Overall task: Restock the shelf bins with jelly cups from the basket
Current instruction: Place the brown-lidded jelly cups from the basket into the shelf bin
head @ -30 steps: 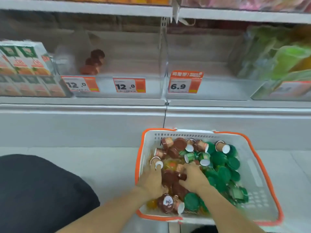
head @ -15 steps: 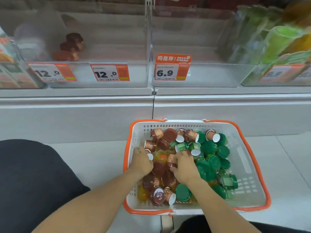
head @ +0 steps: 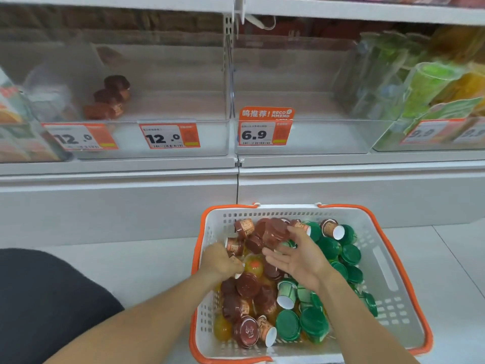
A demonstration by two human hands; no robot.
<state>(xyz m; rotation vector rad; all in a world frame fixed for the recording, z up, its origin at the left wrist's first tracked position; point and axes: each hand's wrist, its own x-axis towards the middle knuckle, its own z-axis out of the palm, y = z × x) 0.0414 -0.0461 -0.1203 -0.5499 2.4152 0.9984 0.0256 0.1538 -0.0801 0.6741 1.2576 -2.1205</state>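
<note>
Above both hands, shelf tags read "12.0" (head: 169, 136) and "6.9" under "RECOMMEND" (head: 265, 126). The left hand (head: 221, 261) grips a brown jelly cup (head: 234, 246) in the white basket (head: 388, 282); the right hand (head: 299, 256) hovers spread flat, with green-lidded cups (head: 341, 254) to its right.

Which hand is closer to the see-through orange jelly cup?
Left. The left hand touches the orange jelly cup's left edge; the right hand hovers open just to its right.
</note>
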